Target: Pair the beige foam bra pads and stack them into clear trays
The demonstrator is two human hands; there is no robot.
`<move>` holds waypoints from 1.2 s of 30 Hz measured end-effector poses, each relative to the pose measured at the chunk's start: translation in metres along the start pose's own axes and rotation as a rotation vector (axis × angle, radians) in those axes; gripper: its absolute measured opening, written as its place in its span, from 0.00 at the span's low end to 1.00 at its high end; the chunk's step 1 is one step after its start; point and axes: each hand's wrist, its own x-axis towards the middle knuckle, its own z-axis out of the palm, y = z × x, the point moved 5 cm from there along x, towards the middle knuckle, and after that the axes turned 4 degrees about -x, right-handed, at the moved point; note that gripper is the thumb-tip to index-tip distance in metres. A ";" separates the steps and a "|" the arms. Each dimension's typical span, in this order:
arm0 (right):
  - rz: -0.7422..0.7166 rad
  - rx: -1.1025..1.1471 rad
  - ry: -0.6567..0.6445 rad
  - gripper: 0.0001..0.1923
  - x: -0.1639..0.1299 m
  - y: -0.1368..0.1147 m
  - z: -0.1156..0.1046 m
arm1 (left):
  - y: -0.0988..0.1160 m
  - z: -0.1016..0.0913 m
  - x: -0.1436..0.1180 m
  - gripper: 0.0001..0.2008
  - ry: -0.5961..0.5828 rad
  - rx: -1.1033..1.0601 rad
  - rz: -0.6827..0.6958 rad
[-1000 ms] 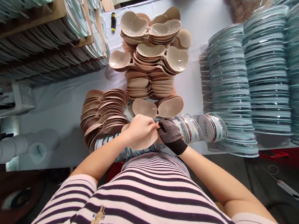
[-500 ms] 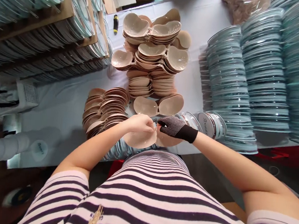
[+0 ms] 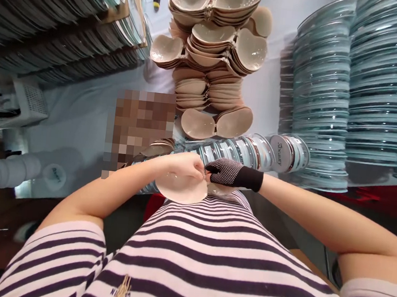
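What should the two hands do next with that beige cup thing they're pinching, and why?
Probably press the middle clasp shut. The bare left hand and the gloved right hand meet fingertip to fingertip where two beige cups join, held close above the striped shirt. The clasp itself is hidden, so this is a guess.

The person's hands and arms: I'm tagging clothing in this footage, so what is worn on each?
The left hand is bare, with no glove. The right hand wears a black knit glove covered in small white dots, ending in a plain black cuff at the wrist. Both forearms are uncovered; short sleeves of a shirt striped white and dark purple end above the elbows.
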 end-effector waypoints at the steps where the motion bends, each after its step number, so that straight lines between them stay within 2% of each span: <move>1: 0.019 0.001 0.033 0.10 0.000 0.000 0.002 | -0.001 0.000 -0.001 0.10 -0.002 -0.021 0.003; 5: 0.006 -0.036 0.166 0.10 -0.001 -0.002 0.014 | -0.012 0.003 -0.005 0.11 -0.020 -0.118 -0.021; 9: -0.012 -0.043 0.295 0.09 -0.005 -0.004 0.024 | -0.015 0.007 -0.008 0.11 -0.022 -0.083 -0.033; 11: 0.020 0.013 0.349 0.08 -0.007 -0.001 0.028 | -0.011 0.008 -0.009 0.11 0.034 0.015 -0.039; 13: 0.068 0.040 0.423 0.09 -0.009 0.002 0.031 | -0.007 0.007 -0.011 0.11 0.154 0.122 -0.060; 16: 0.120 -0.036 0.525 0.10 -0.009 0.007 0.039 | -0.005 0.008 -0.013 0.12 0.273 0.175 -0.092; 20: 0.102 -0.135 0.493 0.09 -0.006 0.008 0.051 | -0.002 0.016 -0.016 0.12 0.231 0.218 -0.066; 24: 0.125 -0.067 0.514 0.09 -0.007 0.008 0.050 | 0.000 0.016 -0.016 0.11 0.231 0.321 -0.065; 28: 0.125 0.110 0.605 0.09 -0.010 0.012 0.048 | -0.009 0.015 -0.012 0.10 0.222 0.113 -0.086; 31: 0.064 0.248 0.662 0.09 -0.011 0.016 0.050 | -0.013 0.019 -0.008 0.10 0.201 -0.058 -0.037; 36: 0.034 0.210 0.791 0.09 -0.013 0.021 0.051 | -0.015 0.032 -0.003 0.11 0.300 -0.233 0.007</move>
